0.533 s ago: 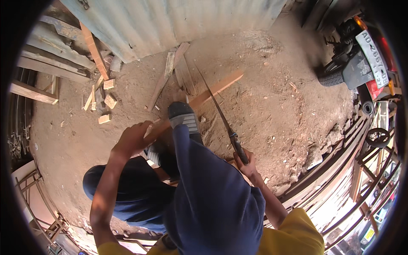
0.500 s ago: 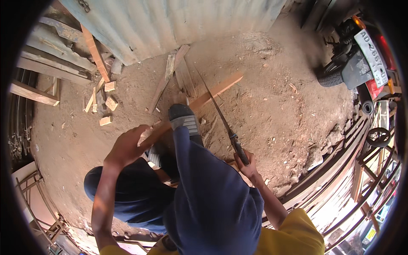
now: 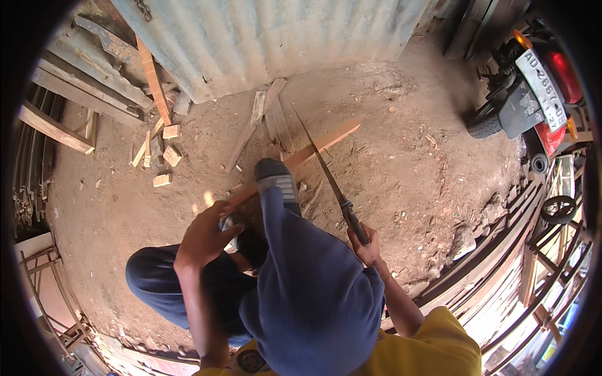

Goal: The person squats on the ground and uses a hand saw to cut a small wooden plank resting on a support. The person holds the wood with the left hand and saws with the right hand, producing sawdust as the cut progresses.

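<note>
My right hand (image 3: 367, 247) grips the black handle of a hand saw (image 3: 335, 188), its long narrow blade pointing forward across a light wooden plank (image 3: 335, 135). The plank lies diagonally on the dirt ground, partly hidden by my dark shod foot (image 3: 273, 175), which is over it. My left hand (image 3: 207, 232) is at the plank's near end left of that foot, fingers curled over the wood and thumb apart. My raised knee in navy cloth fills the lower middle.
Small wooden blocks (image 3: 172, 154) and offcuts (image 3: 254, 122) lie ahead and left, near a corrugated metal sheet (image 3: 282, 44) and leaning boards (image 3: 88, 100). A motorcycle (image 3: 523, 94) stands at upper right. Stacked timber (image 3: 476, 250) and metal frames line the right; dirt ground (image 3: 401, 163) surrounds me.
My left hand and forearm have shifted right, nearer my foot. The surroundings sit slightly lower and to the right in the picture. The saw stays in my right hand at a similar angle.
</note>
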Demonstrator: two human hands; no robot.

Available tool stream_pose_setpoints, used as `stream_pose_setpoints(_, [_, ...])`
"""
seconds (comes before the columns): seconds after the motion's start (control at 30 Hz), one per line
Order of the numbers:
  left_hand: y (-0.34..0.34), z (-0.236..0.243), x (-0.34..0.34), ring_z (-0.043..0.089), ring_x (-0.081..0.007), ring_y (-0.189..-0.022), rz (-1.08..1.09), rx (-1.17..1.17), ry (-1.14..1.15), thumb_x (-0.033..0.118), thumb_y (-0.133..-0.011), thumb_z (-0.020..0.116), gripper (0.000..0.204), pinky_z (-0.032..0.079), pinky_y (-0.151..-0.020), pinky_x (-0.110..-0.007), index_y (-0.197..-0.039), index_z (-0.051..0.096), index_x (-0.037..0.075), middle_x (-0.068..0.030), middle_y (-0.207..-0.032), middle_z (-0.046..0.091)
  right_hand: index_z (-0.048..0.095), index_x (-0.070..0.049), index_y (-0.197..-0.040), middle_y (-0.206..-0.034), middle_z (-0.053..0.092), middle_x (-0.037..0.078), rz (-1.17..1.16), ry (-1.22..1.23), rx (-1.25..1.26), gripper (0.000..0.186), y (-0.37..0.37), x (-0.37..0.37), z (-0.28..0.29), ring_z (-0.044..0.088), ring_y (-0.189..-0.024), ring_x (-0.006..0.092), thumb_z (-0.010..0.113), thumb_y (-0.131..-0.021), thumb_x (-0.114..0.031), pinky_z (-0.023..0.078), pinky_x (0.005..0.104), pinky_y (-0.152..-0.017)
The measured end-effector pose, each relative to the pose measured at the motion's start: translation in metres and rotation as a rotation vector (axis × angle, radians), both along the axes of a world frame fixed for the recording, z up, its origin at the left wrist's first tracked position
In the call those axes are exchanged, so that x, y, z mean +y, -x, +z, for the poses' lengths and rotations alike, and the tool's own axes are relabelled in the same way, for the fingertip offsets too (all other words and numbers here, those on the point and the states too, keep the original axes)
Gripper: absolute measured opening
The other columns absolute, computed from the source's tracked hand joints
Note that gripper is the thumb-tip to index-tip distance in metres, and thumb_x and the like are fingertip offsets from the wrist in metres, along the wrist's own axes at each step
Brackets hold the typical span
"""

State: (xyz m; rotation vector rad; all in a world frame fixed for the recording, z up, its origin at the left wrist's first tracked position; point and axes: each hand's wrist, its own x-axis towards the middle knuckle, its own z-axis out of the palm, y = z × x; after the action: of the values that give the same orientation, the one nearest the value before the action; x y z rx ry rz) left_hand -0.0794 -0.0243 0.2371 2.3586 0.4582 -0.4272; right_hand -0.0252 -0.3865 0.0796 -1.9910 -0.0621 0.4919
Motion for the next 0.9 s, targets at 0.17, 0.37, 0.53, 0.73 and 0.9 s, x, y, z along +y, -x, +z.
stream_pose_setpoints(0.17, [-0.076, -0.108, 0.006, 0.057, -0.0334, -0.108, -0.038, 0.001, 0.027, 0.030, -0.083, 0.062, 0.049, 0.045, -0.089, -0.038, -0.121, 0.049, 0.003, -0.0195, -0.115, 0.059, 0.054, 0.000, -0.077, -0.062, 0.051, 0.004, -0.028, -0.080, -0.003, 0.021, 0.007, 0.006, -0.003, 0.048, -0.060, 0.0089, 0.060, -0.086, -0.018, 0.040, 0.0296, -0.053])
stream_pose_setpoints(0.37, [-0.064, -0.193, -0.001, 0.054, -0.0400, -0.108, 0.018, 0.194, -0.348, 0.024, -0.073, 0.065, 0.052, 0.041, -0.092, -0.053, -0.117, 0.045, 0.006, -0.0216, -0.116, 0.056, 0.054, 0.000, -0.076, -0.062, 0.053, 0.006, -0.028, -0.026, -0.003, 0.020, 0.003, 0.001, 0.009, 0.049, -0.060, 0.0100, 0.060, -0.085, -0.016, 0.040, 0.0296, -0.053])
stream_pose_setpoints(0.53, [-0.071, -0.205, -0.002, 0.053, -0.0379, -0.109, -0.083, 0.140, -0.415, 0.019, -0.071, 0.065, 0.050, 0.042, -0.092, -0.050, -0.115, 0.046, 0.006, -0.0199, -0.113, 0.057, 0.053, -0.001, -0.073, -0.058, 0.051, 0.006, -0.043, 0.006, 0.002, 0.019, 0.012, -0.008, 0.003, 0.048, -0.057, 0.0098, 0.059, -0.085, -0.015, 0.040, 0.0301, -0.051])
stream_pose_setpoints(0.73, [-0.066, -0.268, 0.026, 0.061, -0.0383, -0.089, -0.151, -0.040, -0.317, 0.021, -0.067, 0.067, 0.044, 0.050, -0.076, -0.047, -0.105, 0.054, 0.004, -0.0216, -0.091, 0.063, 0.050, -0.002, -0.069, -0.054, 0.048, 0.005, 0.015, 0.105, -0.034, 0.022, 0.022, -0.013, 0.002, 0.048, -0.053, 0.0096, 0.060, -0.084, -0.014, 0.038, 0.0299, -0.047])
stream_pose_setpoints(0.9, [-0.066, -0.276, 0.028, 0.062, -0.0398, -0.071, -0.252, -0.155, -0.352, 0.025, -0.064, 0.068, 0.051, 0.051, -0.065, -0.048, -0.108, 0.054, 0.002, -0.0211, -0.074, 0.063, 0.049, 0.000, -0.067, -0.052, 0.047, 0.006, 0.011, 0.087, -0.082, 0.026, 0.015, -0.008, 0.003, 0.047, -0.049, 0.0094, 0.060, -0.085, -0.016, 0.037, 0.0286, -0.045])
